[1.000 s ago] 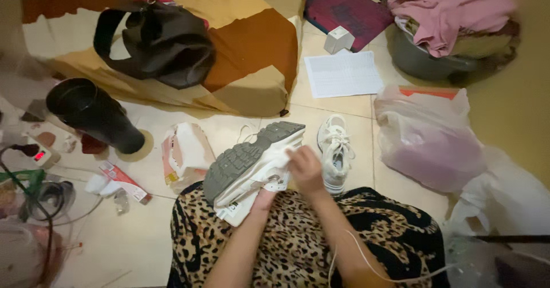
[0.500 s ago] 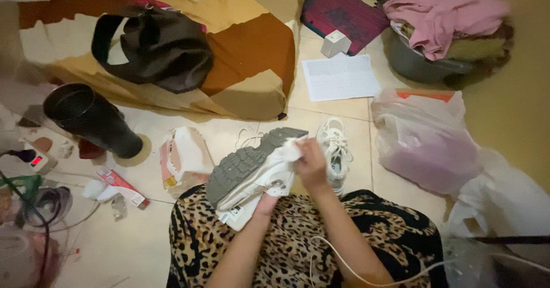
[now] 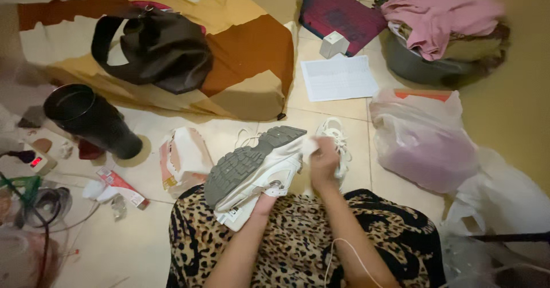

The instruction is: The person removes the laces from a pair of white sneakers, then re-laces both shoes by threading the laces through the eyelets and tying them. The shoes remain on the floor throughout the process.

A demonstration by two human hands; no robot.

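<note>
A white sneaker (image 3: pixel 269 167) with a grey tread sole lies tilted over my lap, sole facing up and left. My left hand (image 3: pixel 264 199) is pushed inside the shoe's opening, so only the wrist shows. My right hand (image 3: pixel 324 161) is closed on a small white wad (image 3: pixel 310 146) pressed at the shoe's toe end. The second white sneaker (image 3: pixel 338 142) stands on the tiled floor just behind my right hand, partly hidden by it. A leopard-print cloth (image 3: pixel 298 242) covers my lap.
A pink-filled plastic bag (image 3: pixel 424 142) sits right. A black tumbler (image 3: pixel 91 120) lies left, near a power strip (image 3: pixel 34 161) and cables. A torn white packet (image 3: pixel 183 156) lies left of the shoe. Behind are a patchwork mattress (image 3: pixel 240 59) with a dark bag (image 3: pixel 154 47), paper (image 3: pixel 339 77), and a laundry tub (image 3: pixel 435 64).
My right hand with the white wad has slid rightward along the shoe, from its side to the toe end. The shoe tipped slightly; my left hand stayed inside it.
</note>
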